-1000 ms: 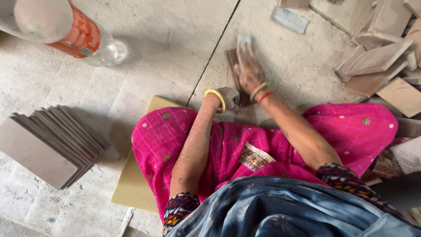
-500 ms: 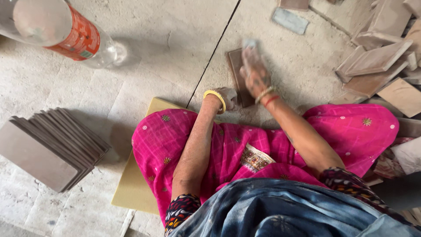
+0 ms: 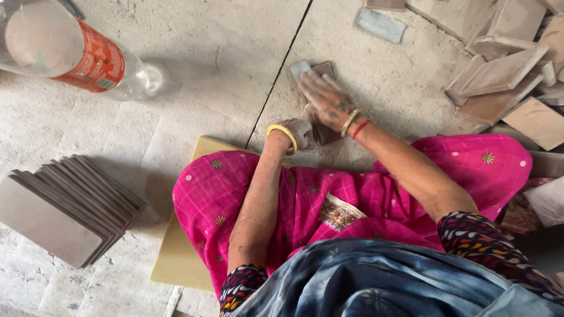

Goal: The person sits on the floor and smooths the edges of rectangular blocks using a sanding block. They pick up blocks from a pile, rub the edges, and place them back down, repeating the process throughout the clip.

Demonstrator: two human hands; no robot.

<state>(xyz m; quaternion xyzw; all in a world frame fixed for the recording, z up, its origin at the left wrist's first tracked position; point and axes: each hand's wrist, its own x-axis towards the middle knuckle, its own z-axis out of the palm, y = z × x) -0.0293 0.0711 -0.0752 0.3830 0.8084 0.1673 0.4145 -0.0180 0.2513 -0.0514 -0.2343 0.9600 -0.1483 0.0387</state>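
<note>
**Rubbing a brown tile on the concrete floor**

Since half a second ago the right hand (image 3: 326, 101) has slid a little back toward the body along the brown tile (image 3: 322, 126), and the small grey block (image 3: 301, 68) under its fingertips has moved with it. That hand lies flat, fingers together and stretched out, pressing the block down on the tile's far end. At the tile's near end, the left hand (image 3: 298, 132) is curled around the edge, gripping it; its fingertips are hidden, so how tightly cannot be told.

The tile lies on the floor just beyond the pink skirt (image 3: 352, 194). Left of the tile, well apart, stands a fanned stack of tiles (image 3: 64, 211); right of it lies a loose heap of tiles (image 3: 505, 76); a plastic bottle (image 3: 70, 50) lies far to its upper left.

Judging by the pose, this is mid-stroke smoothing of the tile's face. A further stroke would call for steady downward pressure while the left hand keeps the tile from shifting.
</note>
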